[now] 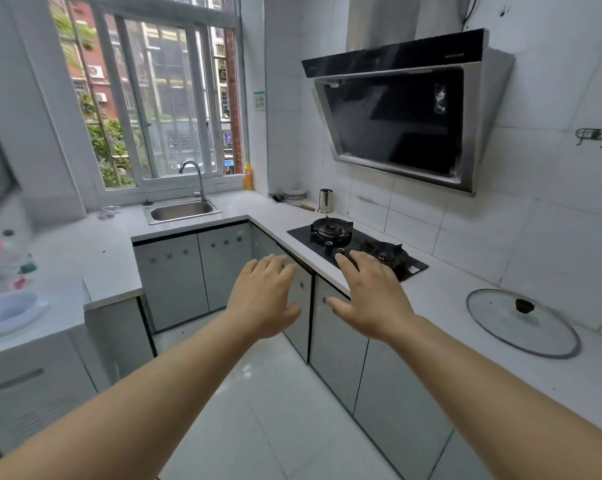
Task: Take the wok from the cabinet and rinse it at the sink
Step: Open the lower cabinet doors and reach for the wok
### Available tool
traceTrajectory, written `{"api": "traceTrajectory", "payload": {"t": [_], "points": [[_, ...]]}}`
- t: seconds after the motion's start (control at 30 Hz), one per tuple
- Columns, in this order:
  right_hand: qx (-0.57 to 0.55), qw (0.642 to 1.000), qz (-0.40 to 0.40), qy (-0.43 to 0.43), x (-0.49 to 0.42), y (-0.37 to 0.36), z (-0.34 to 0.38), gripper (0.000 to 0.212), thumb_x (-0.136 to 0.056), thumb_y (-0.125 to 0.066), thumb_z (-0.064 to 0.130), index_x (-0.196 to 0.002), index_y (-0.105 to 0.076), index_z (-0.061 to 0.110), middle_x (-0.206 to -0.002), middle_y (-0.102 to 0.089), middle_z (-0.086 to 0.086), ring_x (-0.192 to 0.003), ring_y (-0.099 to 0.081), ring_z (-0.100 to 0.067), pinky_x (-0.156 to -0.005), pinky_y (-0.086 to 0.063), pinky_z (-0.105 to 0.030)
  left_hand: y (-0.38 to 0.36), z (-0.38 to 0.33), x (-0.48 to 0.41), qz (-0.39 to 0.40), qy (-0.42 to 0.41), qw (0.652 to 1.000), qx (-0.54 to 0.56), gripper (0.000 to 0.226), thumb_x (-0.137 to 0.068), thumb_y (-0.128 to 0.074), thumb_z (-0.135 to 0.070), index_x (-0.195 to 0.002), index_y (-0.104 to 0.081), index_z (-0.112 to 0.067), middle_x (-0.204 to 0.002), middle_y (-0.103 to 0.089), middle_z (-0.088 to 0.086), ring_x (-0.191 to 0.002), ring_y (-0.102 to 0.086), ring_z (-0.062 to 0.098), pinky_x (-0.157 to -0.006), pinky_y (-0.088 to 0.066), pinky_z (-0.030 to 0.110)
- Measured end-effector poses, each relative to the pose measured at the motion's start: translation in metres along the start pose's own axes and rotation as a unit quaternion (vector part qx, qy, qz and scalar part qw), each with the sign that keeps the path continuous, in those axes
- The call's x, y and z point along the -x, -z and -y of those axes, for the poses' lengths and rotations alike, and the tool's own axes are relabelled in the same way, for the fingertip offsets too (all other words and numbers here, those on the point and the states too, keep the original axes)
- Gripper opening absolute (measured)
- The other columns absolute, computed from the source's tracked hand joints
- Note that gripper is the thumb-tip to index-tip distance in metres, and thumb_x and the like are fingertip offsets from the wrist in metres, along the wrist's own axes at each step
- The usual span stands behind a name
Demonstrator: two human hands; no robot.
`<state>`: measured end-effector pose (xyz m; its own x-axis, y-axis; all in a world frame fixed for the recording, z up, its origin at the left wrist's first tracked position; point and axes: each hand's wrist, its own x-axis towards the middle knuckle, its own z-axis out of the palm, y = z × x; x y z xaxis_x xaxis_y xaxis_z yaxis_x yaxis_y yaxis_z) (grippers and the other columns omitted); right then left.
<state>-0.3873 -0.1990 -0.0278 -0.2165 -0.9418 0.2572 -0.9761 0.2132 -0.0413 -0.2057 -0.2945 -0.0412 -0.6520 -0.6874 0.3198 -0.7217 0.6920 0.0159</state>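
Both hands reach toward shut cabinet doors; the wok is not in sight.

The left hand (pixel 263 296) and right hand (pixel 370 299) hover palm-down, each grip spread and holding nothing, in front of the grey cabinet doors (pixel 337 344) under the worktop (pixel 441 306) beside the gas hob (pixel 356 245). The wok is presumably behind one of these doors, so which way it points and how its long axis lies cannot be told. The right hand is nearer the door just below the hob, its thumb close to the small knob (pixel 324 300). The sink (pixel 181 211) lies well apart, ahead and left under the window, and a glass lid (pixel 523 322) rests on the worktop to the right.
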Motion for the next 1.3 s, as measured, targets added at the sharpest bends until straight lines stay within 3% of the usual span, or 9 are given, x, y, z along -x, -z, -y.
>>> {"api": "traceTrajectory", "payload": {"t": [0.23,0.43,1.1,1.3], "points": [[0.008,1.0,0.005,0.001,-0.11,-0.037,0.021,0.083,-0.097,-0.054,0.056,-0.163,-0.019,0.022,-0.17,-0.021,-0.011,-0.158,-0.014,-0.026,-0.126,-0.019,-0.044,-0.026,0.08,-0.079,0.006,-0.001,1.0,0.008,0.072,-0.092,-0.053,-0.045,-0.157,-0.033,-0.022,-0.165,-0.031,0.005,-0.154,-0.023,0.024,-0.128,-0.016,0.044],[0.01,0.998,0.026,-0.056,-0.16,-0.067,-0.002,0.083,-0.098,-0.052,0.056,-0.164,-0.017,0.021,-0.17,-0.019,-0.011,-0.158,-0.015,-0.027,-0.127,-0.019,-0.045,-0.066,0.099,-0.147,0.023,-0.032,0.999,0.02,0.071,-0.092,-0.053,-0.048,-0.156,-0.035,-0.022,-0.163,-0.034,0.005,-0.153,-0.027,0.024,-0.127,-0.018,0.045],[-0.016,0.98,0.089,-0.178,-0.177,-0.148,-0.158,0.081,-0.098,-0.055,0.051,-0.164,-0.019,0.02,-0.168,-0.023,-0.011,-0.156,-0.019,-0.029,-0.125,-0.024,-0.045,-0.201,-0.019,-0.262,0.115,-0.16,0.98,0.032,0.071,-0.093,-0.053,-0.049,-0.157,-0.033,-0.024,-0.167,-0.029,0.005,-0.155,-0.023,0.025,-0.128,-0.017,0.045],[-0.007,0.969,0.092,-0.231,-0.17,-0.148,-0.186,0.08,-0.099,-0.055,0.051,-0.163,-0.02,0.021,-0.169,-0.024,-0.01,-0.157,-0.018,-0.029,-0.125,-0.023,-0.045,-0.218,-0.052,-0.289,0.101,-0.223,0.968,0.045,0.07,-0.093,-0.054,-0.05,-0.154,-0.036,-0.023,-0.166,-0.031,0.004,-0.155,-0.023,0.024,-0.127,-0.018,0.045]]}}
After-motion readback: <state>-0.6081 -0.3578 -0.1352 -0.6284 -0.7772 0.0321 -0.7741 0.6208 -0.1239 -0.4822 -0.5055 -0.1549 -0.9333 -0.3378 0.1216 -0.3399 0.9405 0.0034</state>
